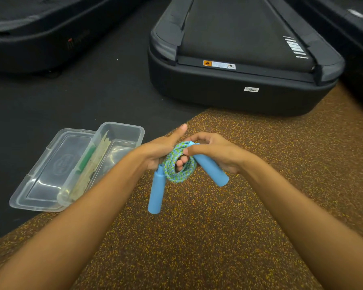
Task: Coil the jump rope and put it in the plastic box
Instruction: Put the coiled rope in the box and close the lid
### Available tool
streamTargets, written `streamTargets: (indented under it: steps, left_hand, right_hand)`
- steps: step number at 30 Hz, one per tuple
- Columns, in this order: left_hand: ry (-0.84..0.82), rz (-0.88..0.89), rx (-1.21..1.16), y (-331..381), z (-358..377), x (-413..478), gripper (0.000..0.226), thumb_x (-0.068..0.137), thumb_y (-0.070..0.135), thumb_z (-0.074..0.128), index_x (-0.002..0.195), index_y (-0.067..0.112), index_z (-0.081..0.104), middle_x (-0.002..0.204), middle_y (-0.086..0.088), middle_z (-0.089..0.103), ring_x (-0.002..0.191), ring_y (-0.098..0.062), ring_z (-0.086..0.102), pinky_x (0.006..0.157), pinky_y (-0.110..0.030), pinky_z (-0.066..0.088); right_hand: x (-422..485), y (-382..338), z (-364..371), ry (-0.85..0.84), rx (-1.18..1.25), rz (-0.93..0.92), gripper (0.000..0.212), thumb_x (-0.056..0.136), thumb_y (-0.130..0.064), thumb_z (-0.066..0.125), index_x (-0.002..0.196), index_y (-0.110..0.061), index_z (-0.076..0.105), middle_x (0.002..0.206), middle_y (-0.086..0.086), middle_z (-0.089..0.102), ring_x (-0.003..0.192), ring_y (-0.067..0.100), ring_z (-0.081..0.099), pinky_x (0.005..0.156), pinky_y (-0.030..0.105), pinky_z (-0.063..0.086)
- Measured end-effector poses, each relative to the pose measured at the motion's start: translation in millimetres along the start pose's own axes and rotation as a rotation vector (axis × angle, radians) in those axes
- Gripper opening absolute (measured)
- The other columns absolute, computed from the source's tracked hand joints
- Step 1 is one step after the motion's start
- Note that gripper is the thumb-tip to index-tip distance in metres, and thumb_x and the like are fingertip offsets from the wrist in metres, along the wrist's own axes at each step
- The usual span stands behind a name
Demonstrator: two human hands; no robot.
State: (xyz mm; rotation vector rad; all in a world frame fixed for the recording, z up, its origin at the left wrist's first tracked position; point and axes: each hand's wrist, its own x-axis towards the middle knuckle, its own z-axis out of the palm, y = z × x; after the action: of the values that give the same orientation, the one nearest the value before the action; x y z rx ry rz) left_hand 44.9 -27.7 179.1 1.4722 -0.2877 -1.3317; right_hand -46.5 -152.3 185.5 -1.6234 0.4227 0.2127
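The jump rope, a blue-green speckled cord, is wound in a tight coil around the fingers of my left hand, which grips it; the index finger points away. One blue handle hangs down from the coil. My right hand pinches the top of the other blue handle against the coil. The clear plastic box lies open on the floor to the left of my hands, about a hand's width away.
The box's clear lid lies flat beside it on the left. Pale sticks and a green piece are in the box. A black treadmill end stands ahead, another at far left. Speckled brown rubber floor lies below my arms.
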Motion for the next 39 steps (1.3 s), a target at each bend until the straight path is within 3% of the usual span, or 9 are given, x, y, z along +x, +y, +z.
streamTargets:
  steps: [4, 12, 16, 21, 26, 32, 36, 39]
  left_hand:
    - [0.037, 0.097, 0.045, -1.1, -1.2, 0.9, 0.059, 0.089, 0.055, 0.043, 0.061, 0.005, 0.058, 0.049, -0.006, 0.058, 0.041, -0.013, 0.054, 0.046, -0.021, 0.051]
    - [0.017, 0.249, 0.039, -1.9, -7.2, 0.3, 0.039, 0.086, 0.041, 0.054, 0.073, 0.006, 0.065, 0.058, -0.003, 0.064, 0.052, -0.009, 0.059, 0.053, -0.017, 0.051]
    - [-0.013, 0.306, 0.042, -3.2, -11.0, 1.0, 0.03, 0.071, 0.029, 0.067, 0.087, 0.004, 0.066, 0.066, -0.001, 0.066, 0.058, -0.008, 0.06, 0.058, -0.016, 0.051]
    - [-0.016, 0.317, 0.08, -4.8, -26.7, 0.9, 0.031, 0.067, 0.017, 0.069, 0.097, 0.011, 0.068, 0.084, 0.002, 0.073, 0.08, -0.009, 0.067, 0.075, -0.018, 0.053]
    - [0.037, 0.302, 0.068, -8.5, -31.3, 2.6, 0.033, 0.068, 0.024, 0.069, 0.096, 0.007, 0.069, 0.079, -0.001, 0.074, 0.075, -0.01, 0.069, 0.076, -0.021, 0.054]
    - [0.191, 0.337, 0.037, -15.7, -34.9, 5.9, 0.019, 0.081, 0.02, 0.066, 0.095, 0.008, 0.07, 0.079, 0.0, 0.074, 0.073, -0.009, 0.068, 0.077, -0.026, 0.053]
    - [0.276, 0.324, -0.06, -22.0, -38.9, 6.0, 0.021, 0.081, 0.017, 0.067, 0.102, 0.015, 0.062, 0.086, -0.004, 0.072, 0.069, -0.008, 0.069, 0.07, -0.024, 0.054]
    - [0.245, 0.288, -0.122, -20.5, -49.2, 1.0, 0.026, 0.084, 0.019, 0.064, 0.109, 0.012, 0.062, 0.088, -0.005, 0.072, 0.072, -0.009, 0.069, 0.074, -0.027, 0.056]
  right_hand:
    - [1.6, 0.5, -2.1, 0.049, 0.01, 0.017, 0.021, 0.077, -0.013, 0.067, 0.097, -0.011, 0.061, 0.079, 0.008, 0.061, 0.066, 0.016, 0.056, 0.06, 0.028, 0.044]
    - [6.4, 1.6, -6.2, 0.08, 0.08, 0.03, 0.013, 0.077, -0.014, 0.067, 0.089, -0.01, 0.065, 0.074, 0.007, 0.061, 0.062, 0.015, 0.053, 0.057, 0.025, 0.041]
    - [9.1, -0.9, -7.0, 0.117, 0.09, 0.024, 0.012, 0.077, -0.014, 0.066, 0.086, -0.007, 0.066, 0.072, 0.008, 0.06, 0.057, 0.013, 0.05, 0.051, 0.022, 0.039]
    - [15.4, 3.4, -11.3, 0.19, 0.179, 0.071, 0.028, 0.071, -0.015, 0.071, 0.095, -0.002, 0.066, 0.074, 0.01, 0.06, 0.062, 0.017, 0.053, 0.058, 0.027, 0.043]
    - [16.8, 11.5, -9.2, 0.112, 0.377, 0.071, 0.015, 0.078, -0.015, 0.066, 0.09, -0.007, 0.065, 0.081, 0.01, 0.062, 0.073, 0.02, 0.057, 0.078, 0.036, 0.047]
    - [16.4, 22.8, -5.1, 0.057, 0.579, 0.097, 0.024, 0.082, -0.036, 0.06, 0.091, -0.013, 0.06, 0.081, 0.005, 0.058, 0.07, 0.017, 0.055, 0.072, 0.032, 0.05]
    - [17.7, 30.9, 0.9, -0.019, 0.607, 0.029, 0.034, 0.08, -0.027, 0.06, 0.112, -0.015, 0.056, 0.086, 0.002, 0.057, 0.067, 0.012, 0.054, 0.059, 0.023, 0.047]
    - [23.8, 32.4, 9.2, -0.056, 0.644, 0.001, 0.046, 0.082, -0.018, 0.058, 0.127, -0.016, 0.05, 0.089, 0.001, 0.06, 0.066, 0.009, 0.057, 0.056, 0.021, 0.049]
